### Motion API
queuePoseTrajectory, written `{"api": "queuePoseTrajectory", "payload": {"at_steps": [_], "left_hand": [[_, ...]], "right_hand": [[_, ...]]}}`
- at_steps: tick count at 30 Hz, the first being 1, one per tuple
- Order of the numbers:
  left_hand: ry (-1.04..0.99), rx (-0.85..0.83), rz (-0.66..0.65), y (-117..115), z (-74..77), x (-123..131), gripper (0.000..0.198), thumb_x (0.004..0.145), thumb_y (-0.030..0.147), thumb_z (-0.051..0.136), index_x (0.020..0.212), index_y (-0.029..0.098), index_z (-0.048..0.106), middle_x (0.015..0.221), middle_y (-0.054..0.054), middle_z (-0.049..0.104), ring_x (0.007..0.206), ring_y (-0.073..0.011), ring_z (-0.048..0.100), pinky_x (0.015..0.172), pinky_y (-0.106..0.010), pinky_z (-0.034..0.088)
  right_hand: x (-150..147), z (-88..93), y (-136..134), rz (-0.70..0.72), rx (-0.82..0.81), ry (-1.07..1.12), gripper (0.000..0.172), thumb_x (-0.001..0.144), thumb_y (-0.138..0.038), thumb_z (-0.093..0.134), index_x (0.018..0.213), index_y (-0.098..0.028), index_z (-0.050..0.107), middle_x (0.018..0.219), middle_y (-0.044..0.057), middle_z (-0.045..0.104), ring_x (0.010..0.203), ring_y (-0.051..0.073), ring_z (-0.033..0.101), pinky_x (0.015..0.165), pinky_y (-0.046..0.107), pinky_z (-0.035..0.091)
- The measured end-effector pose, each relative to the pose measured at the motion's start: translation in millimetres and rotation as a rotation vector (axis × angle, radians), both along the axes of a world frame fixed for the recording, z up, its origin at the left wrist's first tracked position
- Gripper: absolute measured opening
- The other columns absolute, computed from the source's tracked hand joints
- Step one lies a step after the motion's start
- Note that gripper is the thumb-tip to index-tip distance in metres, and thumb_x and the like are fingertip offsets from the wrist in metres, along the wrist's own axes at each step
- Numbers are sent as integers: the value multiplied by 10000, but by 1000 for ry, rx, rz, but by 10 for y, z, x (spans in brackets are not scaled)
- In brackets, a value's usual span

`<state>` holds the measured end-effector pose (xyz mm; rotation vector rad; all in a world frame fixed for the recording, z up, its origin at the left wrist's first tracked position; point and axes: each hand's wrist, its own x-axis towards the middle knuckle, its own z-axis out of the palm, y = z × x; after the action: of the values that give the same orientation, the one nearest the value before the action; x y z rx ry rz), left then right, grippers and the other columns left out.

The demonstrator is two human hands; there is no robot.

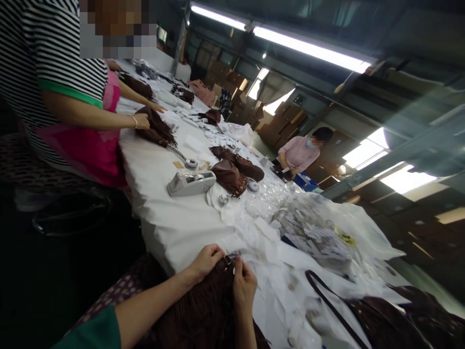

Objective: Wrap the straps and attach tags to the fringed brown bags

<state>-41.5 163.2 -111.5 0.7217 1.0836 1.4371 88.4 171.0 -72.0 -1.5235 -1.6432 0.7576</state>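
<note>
A dark brown fringed bag (203,310) lies at the table's near edge, over my lap. My left hand (209,261) pinches the bag's strap beside a gold-coloured buckle (227,260). On the other side of that buckle, my right hand (244,281) has thumb and fingers closed at the top of the bag, close to a clear piece of plastic (235,254). Exactly what the right fingertips grip is too small to make out. The bag's lower part runs out of view at the bottom.
White cloth covers the long table (156,213). A tape dispenser (192,183) and brown bags (230,177) stand ahead; loose papers and plastic (312,228) are heaped to the right. More dark bags (392,315) lie lower right. Co-workers (300,155) handle bags across and at left (83,116).
</note>
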Motion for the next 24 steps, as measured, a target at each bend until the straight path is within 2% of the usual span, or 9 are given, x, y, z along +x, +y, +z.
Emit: {"api": "queuePoseTrajectory", "payload": {"at_steps": [4, 6, 9, 12, 14, 19, 21, 24], "left_hand": [[25, -1, 43, 1, -13, -32, 193, 707, 333, 611, 661, 156, 548, 607, 25, 521, 607, -121, 454, 589, -239, 348], [6, 12, 36, -25, 26, -58, 160, 728, 314, 592, 766, 160, 568, 642, 28, 536, 612, -119, 469, 592, -235, 358], [-89, 83, -95, -79, 90, -99, 238, 766, 349, 587, 911, 161, 576, 703, 18, 572, 617, -116, 498, 603, -237, 382], [-186, 159, -247, -112, 87, -124, 340, 645, 306, 745, 886, 157, 558, 770, 11, 593, 682, -116, 523, 659, -236, 395], [-204, 165, -289, -111, 47, -125, 411, 566, 253, 795, 877, 162, 541, 778, 19, 596, 700, -119, 529, 673, -239, 394], [-149, 129, -254, -85, -41, -102, 327, 555, 239, 788, 774, 140, 567, 682, 28, 574, 647, -119, 510, 640, -246, 374], [-136, 123, -239, -80, -44, -95, 318, 557, 247, 789, 767, 135, 579, 675, 30, 570, 631, -116, 503, 624, -245, 367], [-127, 130, -214, -81, -28, -91, 300, 566, 245, 782, 763, 134, 585, 688, 28, 569, 643, -114, 503, 629, -239, 371]], "right_hand": [[-57, 106, 2, 32, 39, 5, 490, 761, -611, 554, 686, -153, 710, 634, 31, 664, 637, 180, 563, 591, 256, 403], [-82, 156, 0, 33, 32, 0, 468, 759, -596, 563, 679, -157, 707, 622, 24, 656, 624, 174, 556, 582, 253, 400], [-104, 215, -6, 22, -8, 0, 451, 767, -576, 559, 696, -154, 702, 641, 23, 661, 637, 177, 561, 593, 254, 408], [-114, 265, -9, 18, -32, -4, 450, 783, -559, 545, 654, -149, 681, 610, 16, 643, 627, 175, 554, 584, 252, 404], [-123, 302, -11, 18, -42, -4, 455, 790, -551, 541, 622, -147, 666, 577, 10, 619, 601, 169, 541, 559, 249, 390], [-192, 376, -67, 60, -43, -25, 431, 821, -537, 517, 706, -154, 679, 644, 20, 634, 640, 177, 560, 591, 257, 406], [-218, 360, -119, 98, 8, -95, 408, 842, -519, 497, 759, -166, 683, 700, 29, 642, 674, 183, 571, 628, 267, 412], [-218, 270, -203, 141, 121, -276, 378, 860, -485, 480, 734, -178, 661, 727, 42, 613, 687, 189, 563, 659, 288, 400]]}}
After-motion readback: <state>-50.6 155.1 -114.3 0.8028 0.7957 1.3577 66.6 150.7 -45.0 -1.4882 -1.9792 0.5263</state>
